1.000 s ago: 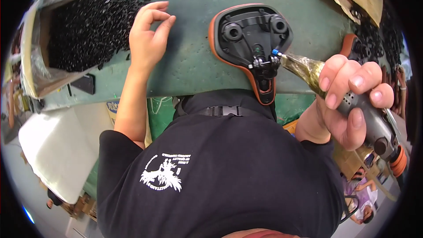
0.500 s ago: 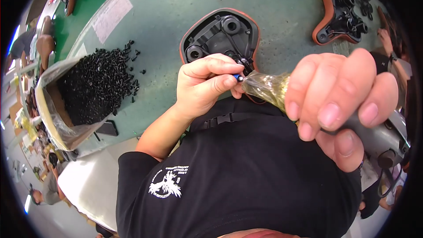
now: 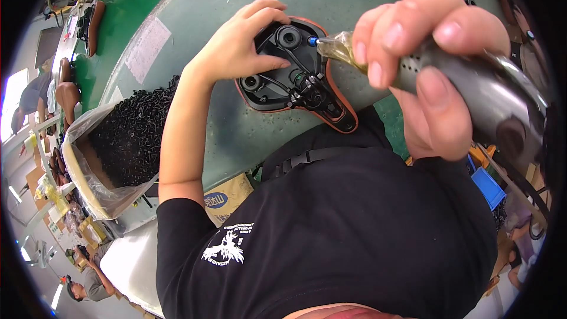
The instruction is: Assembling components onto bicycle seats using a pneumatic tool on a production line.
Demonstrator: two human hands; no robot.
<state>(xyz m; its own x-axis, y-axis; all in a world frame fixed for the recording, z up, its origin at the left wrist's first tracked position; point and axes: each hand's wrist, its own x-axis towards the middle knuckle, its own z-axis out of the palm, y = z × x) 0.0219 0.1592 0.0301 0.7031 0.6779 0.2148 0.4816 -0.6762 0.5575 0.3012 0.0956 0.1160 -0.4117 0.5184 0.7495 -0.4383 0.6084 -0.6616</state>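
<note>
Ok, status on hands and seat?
Left hand on upturned seat, partly hiding it. Right hand holding power tool, blue tip near seat.

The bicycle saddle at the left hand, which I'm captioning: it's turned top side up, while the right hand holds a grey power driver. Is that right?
One thing is wrong: the bicycle saddle at the left hand is turned underside up, as the head view shows by its exposed black base. The right hand does hold a grey power driver.
</note>
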